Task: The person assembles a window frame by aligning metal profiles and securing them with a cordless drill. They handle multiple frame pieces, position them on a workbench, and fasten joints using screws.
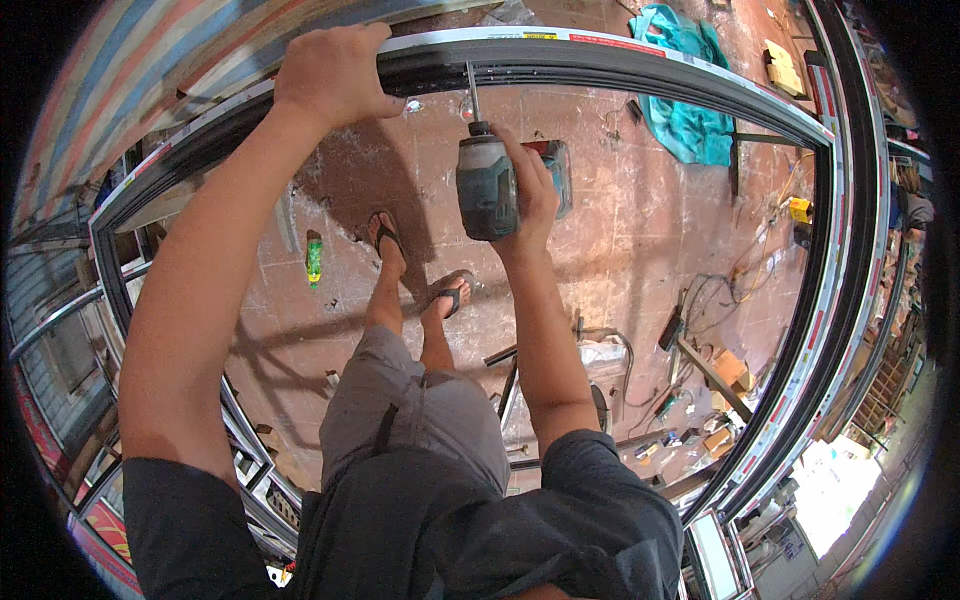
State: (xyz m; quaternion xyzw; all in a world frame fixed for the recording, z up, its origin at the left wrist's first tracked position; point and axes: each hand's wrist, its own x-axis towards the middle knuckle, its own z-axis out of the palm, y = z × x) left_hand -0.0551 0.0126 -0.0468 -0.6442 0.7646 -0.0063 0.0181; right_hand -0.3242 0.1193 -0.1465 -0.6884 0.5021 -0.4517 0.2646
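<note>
My left hand (335, 72) grips the far rail of a dark aluminium window frame (640, 62) that I hold raised in front of me. My right hand (532, 190) is closed on a grey and teal cordless drill (487, 185). The drill's bit (472, 92) points up into the inner side of that far rail, just right of my left hand. My legs and sandalled feet (385, 240) show through the frame opening on the reddish floor.
A green bottle (314, 258) lies on the floor at left. A teal cloth (685, 100) lies at the upper right. Cables, small boxes and metal offcuts (700, 370) are scattered at right. More frame sections (250, 470) lean at the lower left.
</note>
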